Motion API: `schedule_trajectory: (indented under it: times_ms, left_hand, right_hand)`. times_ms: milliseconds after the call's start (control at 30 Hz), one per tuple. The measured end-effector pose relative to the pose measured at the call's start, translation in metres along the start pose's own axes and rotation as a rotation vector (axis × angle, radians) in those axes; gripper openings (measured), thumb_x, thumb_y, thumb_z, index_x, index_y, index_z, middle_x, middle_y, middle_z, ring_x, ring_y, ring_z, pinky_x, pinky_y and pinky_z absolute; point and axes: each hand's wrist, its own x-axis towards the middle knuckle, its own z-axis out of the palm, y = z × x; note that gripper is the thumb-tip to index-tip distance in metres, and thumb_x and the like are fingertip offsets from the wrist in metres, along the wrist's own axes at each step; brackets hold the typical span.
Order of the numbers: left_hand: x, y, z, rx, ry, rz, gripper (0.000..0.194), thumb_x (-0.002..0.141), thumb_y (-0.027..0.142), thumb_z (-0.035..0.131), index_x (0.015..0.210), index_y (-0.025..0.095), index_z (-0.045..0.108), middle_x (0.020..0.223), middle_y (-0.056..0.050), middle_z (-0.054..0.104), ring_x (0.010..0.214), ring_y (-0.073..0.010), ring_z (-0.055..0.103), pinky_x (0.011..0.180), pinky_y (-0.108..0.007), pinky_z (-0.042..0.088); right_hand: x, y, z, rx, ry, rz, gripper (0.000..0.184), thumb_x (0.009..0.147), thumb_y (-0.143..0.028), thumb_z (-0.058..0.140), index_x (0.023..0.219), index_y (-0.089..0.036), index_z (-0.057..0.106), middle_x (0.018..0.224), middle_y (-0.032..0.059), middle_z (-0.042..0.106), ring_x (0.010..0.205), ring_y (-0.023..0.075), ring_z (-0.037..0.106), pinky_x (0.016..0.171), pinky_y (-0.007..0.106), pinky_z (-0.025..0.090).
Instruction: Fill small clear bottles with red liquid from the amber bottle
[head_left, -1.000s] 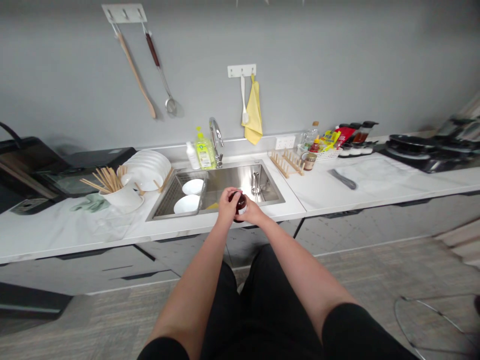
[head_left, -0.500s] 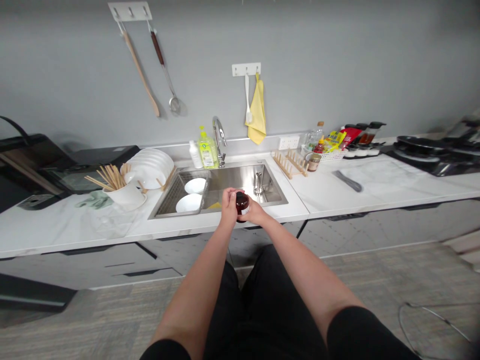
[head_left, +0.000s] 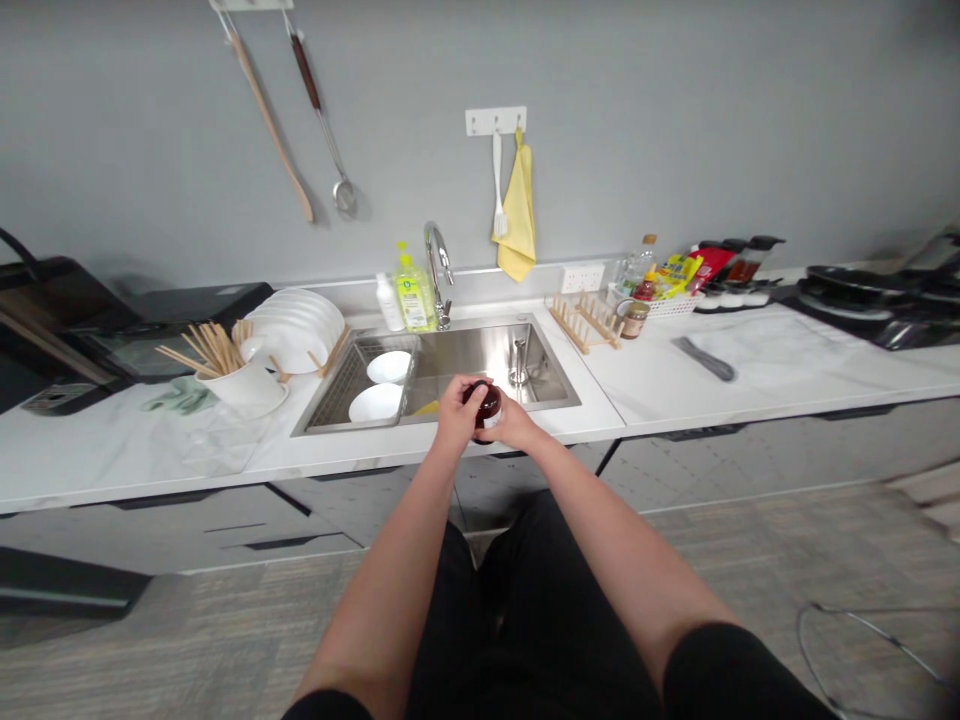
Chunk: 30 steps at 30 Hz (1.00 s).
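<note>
A brown glass jar (head_left: 491,402) is held just below the centre of the frame, at the front edge of the bench (head_left: 660,392), which seems to pass behind and beneath it. Both hands grasp it. The left hand (head_left: 456,408) has its grip around the dark upper end, thumb laid over the top; the right hand (head_left: 512,424) has its grip wrapped about the body, beside a pale label. The jar lies between the two grips, touching both: to the right of the left grip, to the left of the right one. Neither hand is nearer. Its long axis looks close to upright, perhaps leaning with the dark end toward the left hand, though the fingers hide too much to be sure.

Just beyond is the steel sink (head_left: 480,350), with two white bowls, the upper bowl (head_left: 390,366) and the lower bowl (head_left: 375,403), in the mesh basket (head_left: 330,385) at its left. Behind it stand the faucet (head_left: 442,314) and a green soap bottle (head_left: 413,300). Farther out, white plates (head_left: 296,325) and a white pot of chopsticks (head_left: 246,391) occupy the left of the frame; a wooden rack (head_left: 570,332) and a small labelled jar (head_left: 634,322) sit right of centre.
</note>
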Motion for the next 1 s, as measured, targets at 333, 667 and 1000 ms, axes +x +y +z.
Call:
schedule_trajectory:
  times_ms: [333, 667, 1000]
  left_hand:
    - [-0.033, 0.017, -0.02, 0.536, 0.115, -0.068, 0.076, 0.078, 0.038, 0.099, 0.146, 0.022, 0.067, 0.14, -0.016, 0.078, 0.129, -0.0371, 0.077, 0.116, -0.055, 0.06]
    - [-0.011, 0.101, -0.245, 1.096, 0.558, -0.205, 0.083, 0.076, 0.063, 0.096, 0.142, 0.019, 0.073, 0.135, -0.016, 0.081, 0.127, -0.0386, 0.076, 0.116, -0.053, 0.059]
    - [-0.031, 0.095, -0.35, 1.39, 0.658, -0.312, 0.081, 0.082, 0.062, 0.088, 0.142, 0.011, 0.07, 0.138, -0.022, 0.07, 0.133, -0.043, 0.069, 0.121, -0.055, 0.055]
  right_hand:
    - [-0.004, 0.0, -0.003, -0.051, -0.108, -0.12, 0.107, 0.065, -0.039, 0.108, 0.162, -0.027, 0.064, 0.154, 0.0131, 0.075, 0.137, 0.0392, 0.073, 0.119, 0.05, 0.058]
    - [-0.001, 0.02, -0.01, 0.015, -0.097, -0.008, 0.089, 0.078, -0.045, 0.103, 0.158, -0.031, 0.065, 0.138, 0.0119, 0.081, 0.117, 0.0286, 0.078, 0.106, 0.047, 0.059]
    - [-0.001, 0.023, -0.007, 0.018, -0.095, 0.0, 0.082, 0.079, -0.045, 0.101, 0.152, -0.029, 0.068, 0.132, 0.012, 0.083, 0.117, 0.0303, 0.078, 0.105, 0.048, 0.059]
